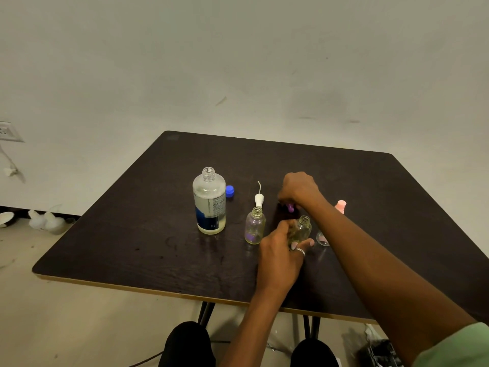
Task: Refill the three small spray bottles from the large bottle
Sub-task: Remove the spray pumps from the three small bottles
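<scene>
1. Your left hand has its fingers wrapped around the middle small bottle, which stands upright and uncapped on the table, holding yellowish liquid.
2. Your right hand reaches past it, fingers closed down on a purple spray cap just beyond your left fingertips.
3. A second small bottle stands open just left of your left fingers, a white spray head with its dip tube lying behind it.
4. The third small bottle sits under your right forearm, mostly hidden; its pink cap lies beyond, to the right.
5. The large bottle stands well left of your fingers, open, its blue cap beside it. It looks mostly full, so likely heavy and slick; grip it round the labelled body.
6. The small bottles look light, clear and tippy, so keep one steadied low while capping.
7. The label shows blue and white panels with print too small to read.
</scene>
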